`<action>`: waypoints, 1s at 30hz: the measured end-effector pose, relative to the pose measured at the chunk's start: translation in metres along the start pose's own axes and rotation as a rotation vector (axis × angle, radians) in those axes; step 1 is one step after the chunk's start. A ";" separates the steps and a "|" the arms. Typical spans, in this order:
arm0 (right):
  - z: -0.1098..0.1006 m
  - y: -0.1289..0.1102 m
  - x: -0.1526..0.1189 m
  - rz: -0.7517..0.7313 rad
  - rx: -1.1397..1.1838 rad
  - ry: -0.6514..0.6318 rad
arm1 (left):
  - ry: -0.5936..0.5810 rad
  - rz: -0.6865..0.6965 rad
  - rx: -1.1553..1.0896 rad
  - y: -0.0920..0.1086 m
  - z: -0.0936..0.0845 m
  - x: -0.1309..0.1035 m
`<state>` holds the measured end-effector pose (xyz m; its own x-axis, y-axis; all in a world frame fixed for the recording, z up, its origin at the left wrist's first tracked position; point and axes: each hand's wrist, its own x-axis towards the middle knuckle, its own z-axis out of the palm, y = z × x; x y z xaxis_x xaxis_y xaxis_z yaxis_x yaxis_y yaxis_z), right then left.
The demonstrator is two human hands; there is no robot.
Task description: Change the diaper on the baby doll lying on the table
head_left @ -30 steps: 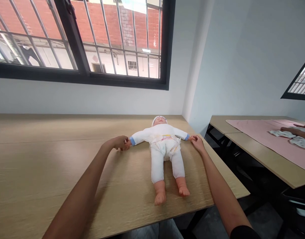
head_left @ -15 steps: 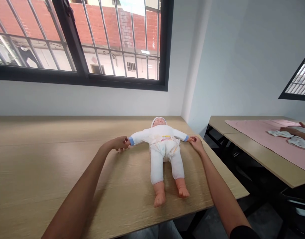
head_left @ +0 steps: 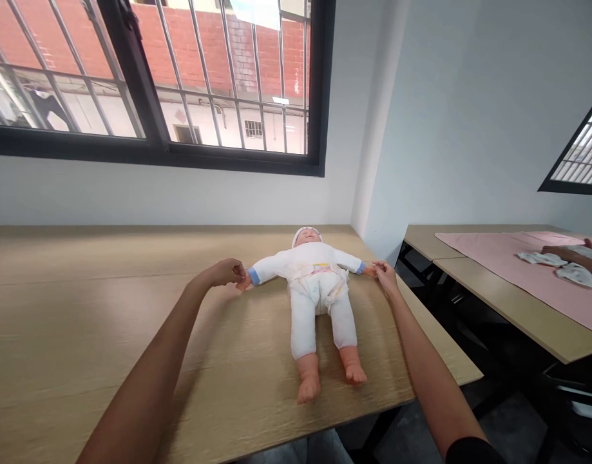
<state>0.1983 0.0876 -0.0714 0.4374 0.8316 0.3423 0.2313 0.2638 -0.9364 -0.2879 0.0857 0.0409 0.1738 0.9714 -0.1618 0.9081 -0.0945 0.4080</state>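
Note:
A baby doll in a white outfit with blue cuffs lies on its back on the wooden table, arms spread, head toward the wall. It wears a white cap, and a white diaper is round its hips. My left hand is at the doll's hand on the left, fingers curled round it. On the other side, my right hand pinches the doll's other hand just beyond the blue cuff.
Another table on the right bears a pink cloth, small white cloth items and part of another doll or person. A barred window is in the wall behind.
My left hand has risen slightly, its fingers now higher over the doll's hand, which shows more. My right hand has barely shifted.

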 end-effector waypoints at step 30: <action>0.000 -0.003 -0.001 0.014 -0.008 0.016 | -0.039 -0.040 -0.007 0.002 0.004 0.003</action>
<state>0.1971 0.0866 -0.0692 0.4548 0.8269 0.3308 0.2318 0.2487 -0.9404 -0.2837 0.0872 0.0381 0.1517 0.9652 -0.2130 0.9121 -0.0537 0.4063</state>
